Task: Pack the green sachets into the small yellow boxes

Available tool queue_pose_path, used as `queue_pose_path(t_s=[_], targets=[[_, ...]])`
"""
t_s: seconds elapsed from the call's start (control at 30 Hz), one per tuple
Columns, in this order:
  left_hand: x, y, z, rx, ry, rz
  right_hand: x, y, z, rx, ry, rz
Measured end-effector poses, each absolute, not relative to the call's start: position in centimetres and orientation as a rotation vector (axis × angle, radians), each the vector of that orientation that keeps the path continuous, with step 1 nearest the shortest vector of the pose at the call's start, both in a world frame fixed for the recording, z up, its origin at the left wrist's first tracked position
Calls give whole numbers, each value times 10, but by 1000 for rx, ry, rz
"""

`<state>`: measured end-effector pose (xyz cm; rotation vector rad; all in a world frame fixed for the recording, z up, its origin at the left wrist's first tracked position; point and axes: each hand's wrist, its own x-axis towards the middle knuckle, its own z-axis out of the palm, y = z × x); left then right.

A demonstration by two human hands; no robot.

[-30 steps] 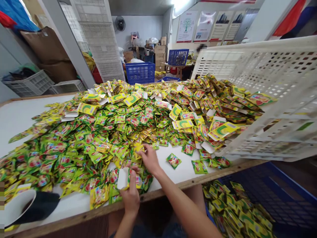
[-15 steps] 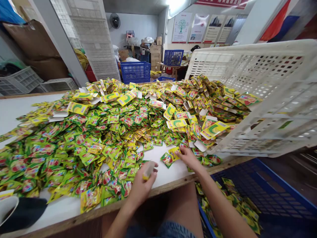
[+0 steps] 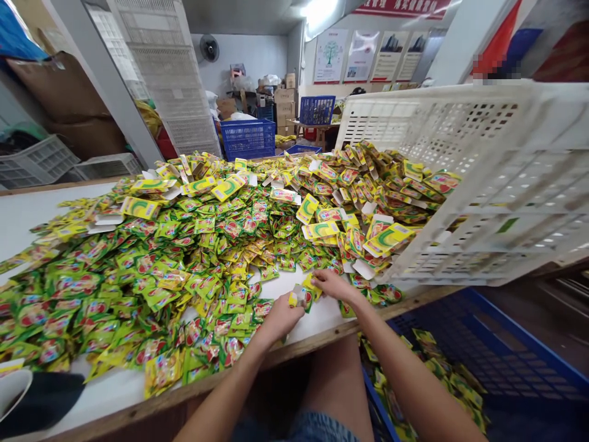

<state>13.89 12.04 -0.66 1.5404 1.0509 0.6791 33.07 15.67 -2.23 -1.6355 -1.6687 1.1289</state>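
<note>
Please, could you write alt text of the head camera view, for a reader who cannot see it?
Left hand holds a small carton, right hand pinches a yellow packet beside it, over a white table heaped with packets and cartons. A white crate tilts at right; a blue crate with packs is below.

1 sm. box (image 3: 296, 297) in L hand (image 3: 283, 316), 1 yellow pkt (image 3: 311, 282) in R hand (image 3: 338, 286). Loose pkts (image 3: 161, 270) around hands: too many to ct. R of hands: 1 lg. white crate (image 3: 483, 132). Beyond hands: 4 wall posters (image 3: 330, 56), 1 fan (image 3: 209, 48).
</note>
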Motion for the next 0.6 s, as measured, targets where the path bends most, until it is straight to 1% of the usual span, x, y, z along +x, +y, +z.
queue_pose_path(t_s=[0.33,0.6], targets=[[131,126,-11,1454,937,749,313,166,-15,-1429,-1703,1442],[133,129,-9,1296,898,776,308,163,-13,-1405,-1731,1341]])
